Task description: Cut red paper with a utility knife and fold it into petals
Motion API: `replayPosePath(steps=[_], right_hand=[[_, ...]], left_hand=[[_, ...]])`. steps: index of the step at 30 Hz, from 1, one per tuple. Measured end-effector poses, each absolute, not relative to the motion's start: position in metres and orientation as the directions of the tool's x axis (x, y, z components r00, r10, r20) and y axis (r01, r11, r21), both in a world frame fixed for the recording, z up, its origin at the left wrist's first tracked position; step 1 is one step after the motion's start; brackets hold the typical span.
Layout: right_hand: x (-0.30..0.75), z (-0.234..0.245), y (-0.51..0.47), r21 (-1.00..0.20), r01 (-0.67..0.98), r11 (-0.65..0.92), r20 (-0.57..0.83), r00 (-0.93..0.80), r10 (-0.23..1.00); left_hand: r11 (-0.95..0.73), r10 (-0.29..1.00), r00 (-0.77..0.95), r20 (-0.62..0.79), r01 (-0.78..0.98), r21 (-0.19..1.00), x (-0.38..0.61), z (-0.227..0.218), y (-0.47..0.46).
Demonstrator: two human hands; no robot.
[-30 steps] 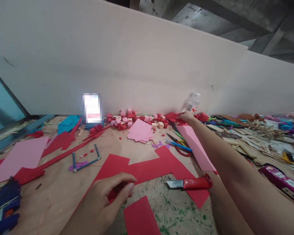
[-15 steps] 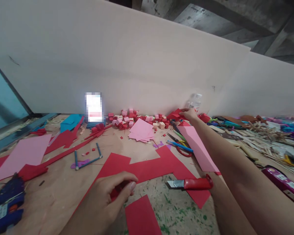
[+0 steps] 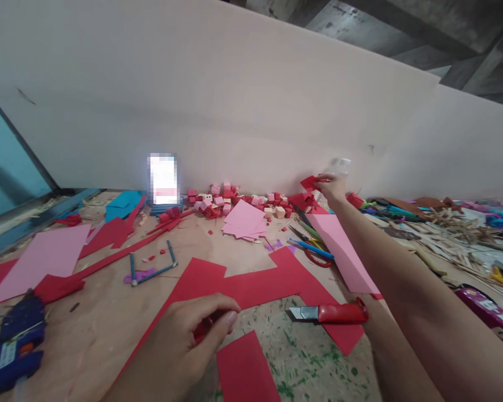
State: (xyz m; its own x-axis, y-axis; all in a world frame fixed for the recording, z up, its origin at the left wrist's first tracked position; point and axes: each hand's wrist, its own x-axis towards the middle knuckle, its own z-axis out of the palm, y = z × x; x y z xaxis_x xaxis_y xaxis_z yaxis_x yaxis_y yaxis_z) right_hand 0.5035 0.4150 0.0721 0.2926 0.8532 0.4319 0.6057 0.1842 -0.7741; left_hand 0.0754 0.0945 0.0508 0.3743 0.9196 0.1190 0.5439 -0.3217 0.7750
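My right hand (image 3: 333, 188) is stretched far out to the wall and pinches a small red foam piece (image 3: 310, 182), lifted a little above the red scraps (image 3: 298, 200) there. A clear plastic bottle (image 3: 339, 166) stands just behind it. My left hand (image 3: 188, 335) rests near the front, fingers curled on a small red piece (image 3: 204, 330) at the edge of a large red foam sheet (image 3: 251, 286). A smaller red sheet (image 3: 245, 369) lies just right of that hand. A red utility knife (image 3: 333, 313) with its blade out lies between my arms.
Small red, pink and cream foam cubes (image 3: 230, 200) are heaped along the wall beside pink sheets (image 3: 243, 219). Scissors (image 3: 308, 245) lie by a long pink strip (image 3: 344, 252). A blue glue gun (image 3: 12, 346) sits front left. Sticks and craft clutter (image 3: 452, 231) fill the right side.
My right hand has closed on a red piece by the wall and raised it off the pile. My left hand has stayed put.
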Motion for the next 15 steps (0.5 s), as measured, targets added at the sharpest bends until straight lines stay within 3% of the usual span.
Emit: replayPosePath(steps=[9,15], right_hand=[[0.470,0.059,0.405,-0.772,0.635,-0.039,0.143,0.233,0.962],[0.457,0.058,0.412,-0.726,0.673,-0.144,0.081,0.292,0.953]], left_hand=[[-0.315,0.918,0.384,0.097,0.560,0.766,0.076,0.053,0.093],[-0.328,0.920,0.372,0.124,0.555,0.764,0.075,0.053,0.092]])
